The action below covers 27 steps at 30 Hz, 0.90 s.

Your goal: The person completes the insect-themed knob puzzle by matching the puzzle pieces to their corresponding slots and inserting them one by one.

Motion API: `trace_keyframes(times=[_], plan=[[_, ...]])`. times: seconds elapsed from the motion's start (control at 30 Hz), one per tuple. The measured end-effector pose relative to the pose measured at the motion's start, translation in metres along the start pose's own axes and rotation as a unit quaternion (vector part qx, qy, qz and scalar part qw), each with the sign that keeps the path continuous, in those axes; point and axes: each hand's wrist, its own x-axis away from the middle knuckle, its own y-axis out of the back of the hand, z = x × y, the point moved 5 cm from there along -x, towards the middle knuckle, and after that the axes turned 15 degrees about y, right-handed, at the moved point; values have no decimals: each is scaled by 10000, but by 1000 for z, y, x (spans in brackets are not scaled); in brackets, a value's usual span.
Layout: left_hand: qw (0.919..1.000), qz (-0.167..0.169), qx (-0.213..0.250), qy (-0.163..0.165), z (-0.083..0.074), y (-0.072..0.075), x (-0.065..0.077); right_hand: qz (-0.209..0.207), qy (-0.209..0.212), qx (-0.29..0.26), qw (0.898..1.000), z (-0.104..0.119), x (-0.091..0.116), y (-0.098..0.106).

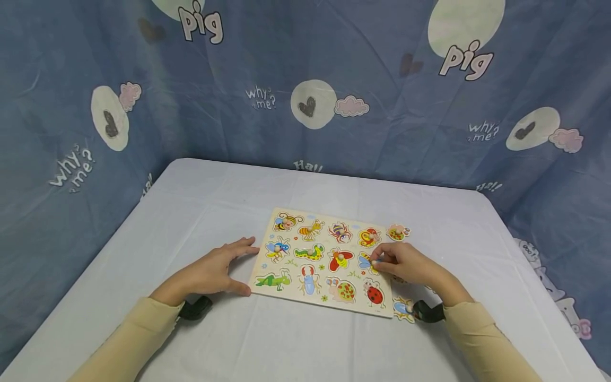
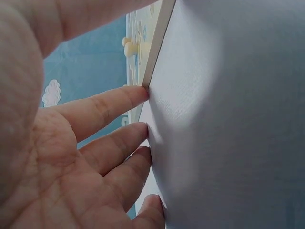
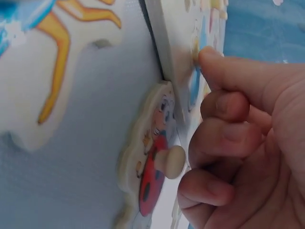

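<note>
A wooden knob puzzle board [image 1: 292, 294] with colourful insect pictures lies flat on the table. At its left edge my left hand [image 1: 210, 270] is spread, thumb near the lower corner. In the left wrist view the index fingertip touches the board's side [image 2: 157, 59], and the other fingertips rest on the cloth. Over the board's right side, my right hand [image 1: 409, 263] pinches the knob of a blue-winged insect piece [image 1: 365, 261] between thumb and index finger. That piece lies at its picture on the board, partly hidden by the fingers. The other right fingers are curled.
Loose pieces lie along the board's right edge: a snail piece [image 1: 396, 232], a blue insect piece [image 1: 402, 309] near the right wrist, and a ladybug piece [image 3: 151, 179] under the right hand. White cloth [image 1: 200, 212] covers the table; a printed blue curtain [image 1: 258, 138] hangs behind.
</note>
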Motion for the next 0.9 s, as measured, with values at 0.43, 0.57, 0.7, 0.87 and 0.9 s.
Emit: trace_keyframes(times=[0.43, 0.57, 0.7, 0.87, 0.9], plan=[[10000, -2, -51, -61, 1, -1, -1, -477, -2, 374, 9982, 6, 24, 34], [9999, 5, -57, -91, 1, -1, -1, -637, -167, 315, 9973, 2, 38, 39], [9999, 14, -59, -112, 1, -1, -1, -804, -359, 256, 9958, -4, 52, 41], [9998, -2, -87, -162, 1, -1, -1, -1123, -582, 463, 9909, -14, 70, 42], [9998, -2, -90, -178, 1, -1, -1, -1182, -644, 530, 9895, -16, 74, 42]])
